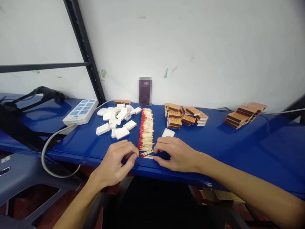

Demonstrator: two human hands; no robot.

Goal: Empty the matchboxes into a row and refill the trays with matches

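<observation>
A long pile of red-headed matches (pixel 146 130) runs back from the front edge of the blue shelf, heads to the left. Several loose matches (pixel 148 156) lie askew at its near end. My left hand (pixel 118 162) is beside the match heads, thumb and forefinger closed together; whether anything is between them is hidden. At the stick ends, my right hand (pixel 175 155) has its thumb and forefinger a little apart, the thumb tip against the loose matches. Just behind that hand sits a white matchbox tray (pixel 168 133), showing its hollow side.
White matchbox trays (pixel 115 116) are heaped left of the matches. Brown matchbox sleeves (pixel 175 114), some with white trays inside, stand to the right, and more stacked sleeves (pixel 244 114) farther right. A power strip (pixel 81 111) and a blurred dark upright object (pixel 145 91) are behind.
</observation>
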